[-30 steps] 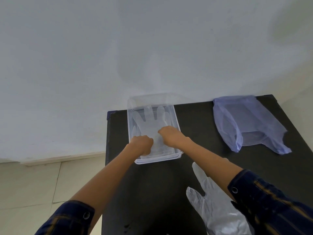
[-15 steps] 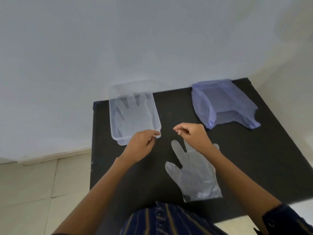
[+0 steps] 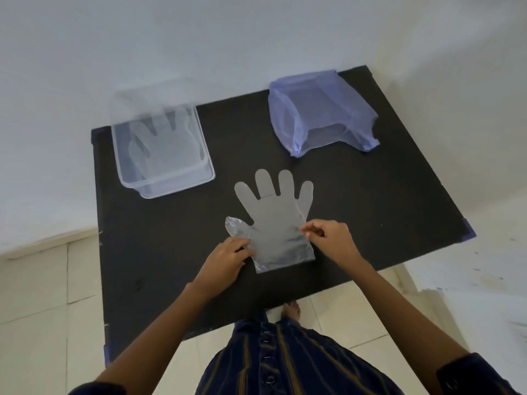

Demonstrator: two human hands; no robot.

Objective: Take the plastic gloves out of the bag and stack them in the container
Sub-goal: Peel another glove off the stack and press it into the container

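A clear plastic glove [image 3: 272,223] lies flat on the black table [image 3: 370,218], fingers pointing away from me. My left hand [image 3: 228,259] pinches its left edge near the thumb. My right hand [image 3: 330,242] pinches its right edge near the cuff. A clear plastic container [image 3: 209,169] stands at the table's far left with a glove [image 3: 162,143] lying flat inside it. The pale purple plastic bag [image 3: 322,112] rests at the far right; I cannot tell what it holds.
The table stands against a white wall [image 3: 256,38]. Beige floor tiles [image 3: 42,309] run along its left and near sides. My striped dark shirt [image 3: 285,360] and a bare foot [image 3: 291,309] show at the near table edge.
Both hands have left the container and come back to the near middle of the table, taking hold of the loose glove's two edges. The view has tilted down.
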